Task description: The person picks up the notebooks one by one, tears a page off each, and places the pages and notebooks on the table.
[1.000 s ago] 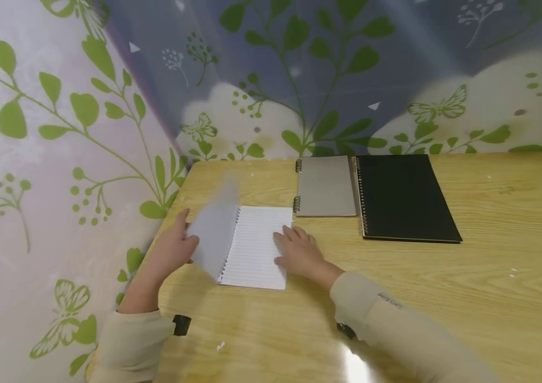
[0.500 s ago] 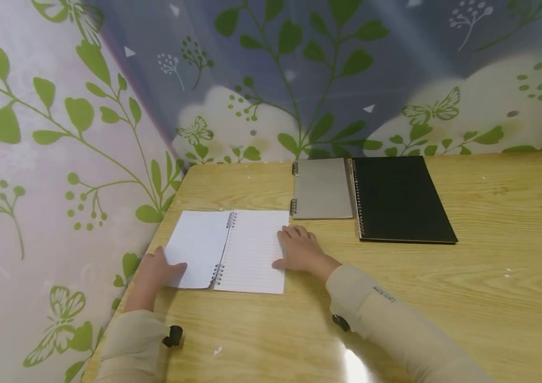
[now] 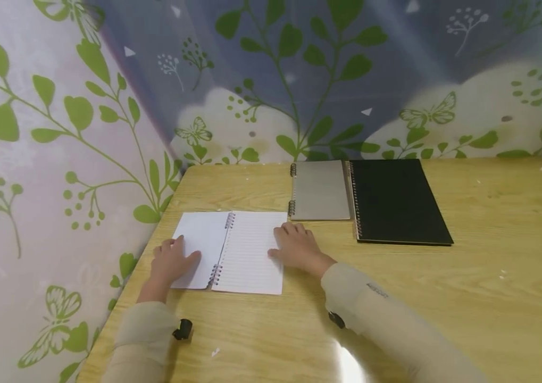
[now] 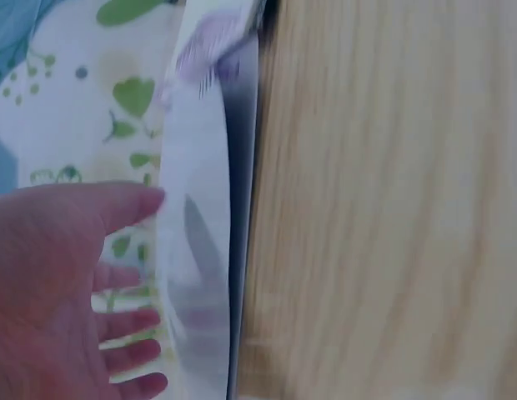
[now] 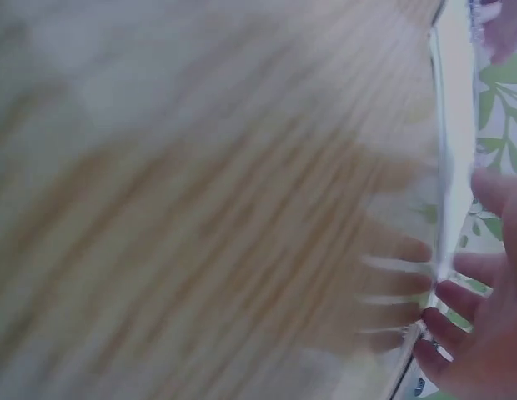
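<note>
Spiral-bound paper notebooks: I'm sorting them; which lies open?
The white ruled-paper notebook, leftmost; the grey-covered rectangular notebook and black-covered rectangular notebook are closed.

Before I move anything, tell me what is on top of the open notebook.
The left hand is over the plain left page, and the right hand is over the outer edge of the lined page. What lies beneath the hands is covered.

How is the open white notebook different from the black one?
The open notebook shows its white pages; the black notebook is closed, with its dark cover up. The open notebook's rings sit in two bunches; the black notebook's rings run all along its edge. Both lie on the wooden table.
</note>
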